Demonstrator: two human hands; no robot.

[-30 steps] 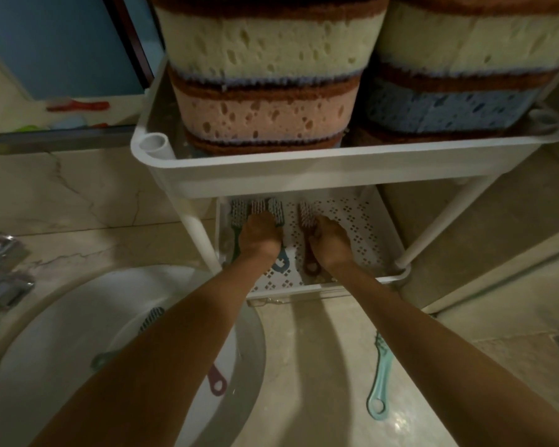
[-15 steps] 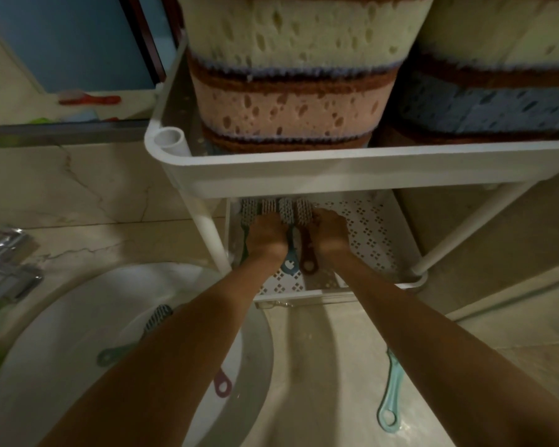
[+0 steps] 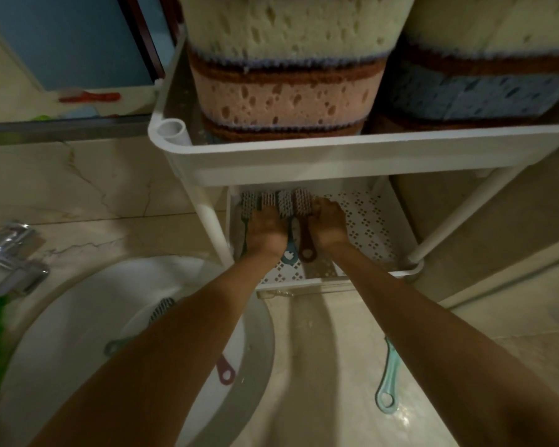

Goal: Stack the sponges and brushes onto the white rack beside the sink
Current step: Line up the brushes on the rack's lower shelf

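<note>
The white rack (image 3: 336, 156) stands right of the sink. Its upper tray holds two stacks of sponges: a left sponge stack (image 3: 284, 91) and a right sponge stack (image 3: 484, 91). On the perforated lower shelf (image 3: 368, 227) several brushes lie side by side, bristles away from me: a green-handled one (image 3: 246, 204), a pinkish one (image 3: 268, 199), a blue brush (image 3: 287, 206) and a brown brush (image 3: 305, 221). My left hand (image 3: 267, 230) rests flat on the left brushes. My right hand (image 3: 329, 224) grips the brown brush's head from the right, against the blue one.
In the white sink (image 3: 62, 333) lie a green-handled brush (image 3: 162, 309) and a red-handled brush (image 3: 225, 371), partly hidden by my left forearm. A teal brush (image 3: 388, 382) lies on the marble counter by my right forearm. A chrome tap (image 3: 10, 256) is at the left.
My right hand slid the brown brush left until it lies against the blue brush. My left hand stayed on the other brushes. The view moved closer to the rack.
</note>
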